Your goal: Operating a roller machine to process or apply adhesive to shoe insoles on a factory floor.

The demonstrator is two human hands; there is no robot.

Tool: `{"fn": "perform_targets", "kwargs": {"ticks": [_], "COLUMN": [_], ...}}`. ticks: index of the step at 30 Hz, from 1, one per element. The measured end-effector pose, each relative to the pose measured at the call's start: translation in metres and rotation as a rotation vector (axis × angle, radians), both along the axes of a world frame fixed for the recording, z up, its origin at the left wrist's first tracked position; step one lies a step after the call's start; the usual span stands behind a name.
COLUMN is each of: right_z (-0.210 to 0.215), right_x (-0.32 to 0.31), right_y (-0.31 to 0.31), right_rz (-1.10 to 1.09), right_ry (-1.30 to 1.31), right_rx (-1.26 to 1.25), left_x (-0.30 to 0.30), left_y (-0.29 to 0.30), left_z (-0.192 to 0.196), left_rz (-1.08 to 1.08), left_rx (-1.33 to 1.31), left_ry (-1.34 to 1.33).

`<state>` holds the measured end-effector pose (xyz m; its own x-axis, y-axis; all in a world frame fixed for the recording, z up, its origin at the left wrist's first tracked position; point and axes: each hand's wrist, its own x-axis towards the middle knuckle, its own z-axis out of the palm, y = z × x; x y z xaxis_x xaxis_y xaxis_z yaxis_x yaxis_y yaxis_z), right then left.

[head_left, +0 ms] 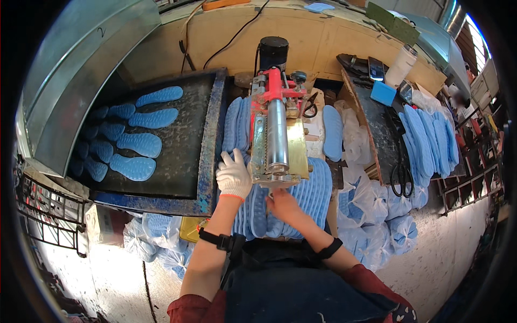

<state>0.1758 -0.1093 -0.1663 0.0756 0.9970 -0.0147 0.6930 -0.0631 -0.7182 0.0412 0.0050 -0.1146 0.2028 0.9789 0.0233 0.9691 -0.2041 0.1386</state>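
From the head view, my left hand (233, 176), in a white glove with an orange cuff, rests flat on the blue soles (318, 188) just left of the roller machine (277, 141), its fingers (230, 160) spread apart and clamped on nothing. My bare right hand (283, 204) lies on the same soles right under the front end of the roller; whether its fingers pinch a sole I cannot tell, as they are turned away from me. The soles are light blue, ribbed across, and fanned out overlapping on the counter below the machine and along both its sides. More soles (141, 144) lie apart in rows on the dark tray (207, 161) to my left. Black scissors (309, 106) lie just right of the machine's red frame.
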Motion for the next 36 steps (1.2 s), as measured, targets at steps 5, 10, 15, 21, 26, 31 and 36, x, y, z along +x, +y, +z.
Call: {"fn": "perform_targets", "kwargs": {"ticks": [5, 10, 15, 21, 26, 31, 36], "right_z": [-0.017, -0.011, 0.002, 0.004, -0.012, -0.016, -0.016], "right_x": [-0.011, -0.01, -0.003, 0.044, 0.044, 0.042, 0.033], "right_y": [0.008, -0.001, 0.005, 0.012, 0.02, 0.027, 0.026], "right_rz": [-0.002, -0.057, -0.032, -0.034, -0.105, -0.262, -0.317], "right_ry": [0.049, 0.126, -0.086, -0.439, -0.432, -0.169, -0.243], "right_rx": [0.03, 0.238, 0.32, 0.48, 0.428, 0.362, 0.413], "left_x": [-0.003, -0.009, -0.005, 0.001, 0.003, 0.0, 0.0], "left_y": [0.018, 0.023, 0.006, -0.029, -0.032, -0.03, -0.03], "left_z": [0.001, -0.007, -0.011, -0.015, -0.021, -0.029, -0.035], "left_rz": [0.02, 0.076, -0.223, -0.466, -0.473, -0.543, -0.553], "left_rx": [-0.23, -0.255, 0.199, 0.139, 0.111, 0.179, 0.252], "left_ry": [-0.171, -0.516, -0.356, -0.185, -0.205, -0.168, -0.213]}}
